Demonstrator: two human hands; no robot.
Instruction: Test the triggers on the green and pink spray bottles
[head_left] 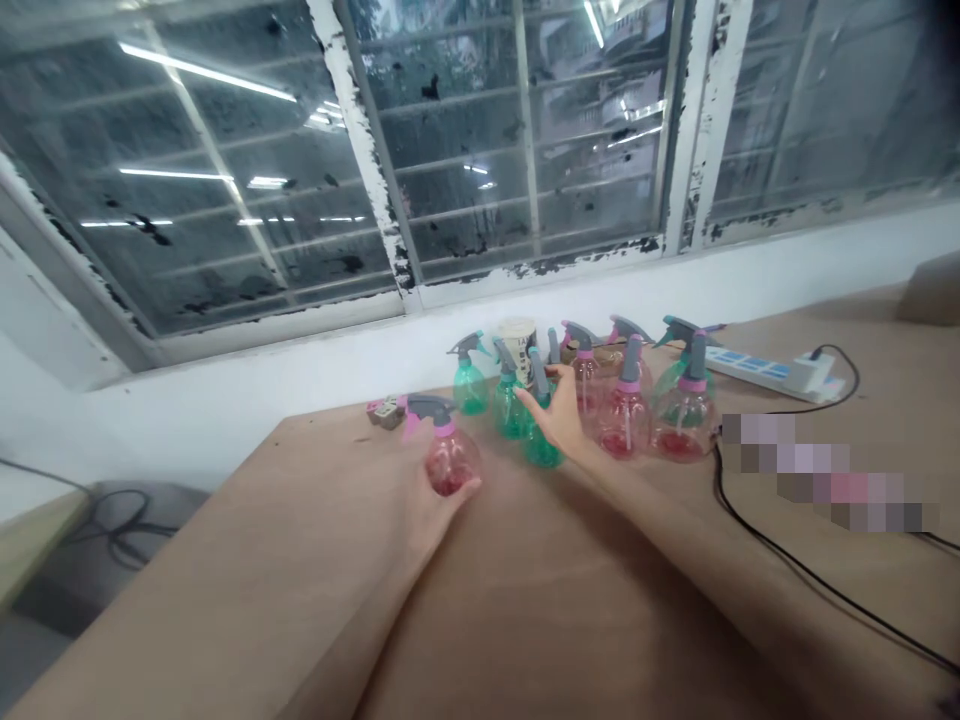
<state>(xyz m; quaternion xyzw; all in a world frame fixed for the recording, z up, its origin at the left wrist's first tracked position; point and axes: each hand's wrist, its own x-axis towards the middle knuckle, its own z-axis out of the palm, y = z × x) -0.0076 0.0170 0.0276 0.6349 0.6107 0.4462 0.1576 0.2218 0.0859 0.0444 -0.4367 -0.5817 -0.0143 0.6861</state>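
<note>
My left hand (431, 515) curls its thumb and fingers round the lower body of a clear pink spray bottle (454, 458) with a grey and pink trigger head. The bottle stands upright at the table's left side. My right hand (564, 412) is open beside a green spray bottle (541, 445), its thumb and fingers spread near the grey head; contact is unclear. Two more green bottles, a middle one (510, 405) and a left one (470, 388), stand close by. Right of my hand are several pink spray bottles (624, 420) and another green one (679, 380), partly hidden.
Behind the bottles stands a printed paper cup (519, 340). Small brownish blocks (385, 412) lie at the back left. A white power strip (776, 372) and black cable (780, 550) are on the right. The wooden table (247, 560) meets a white wall under windows.
</note>
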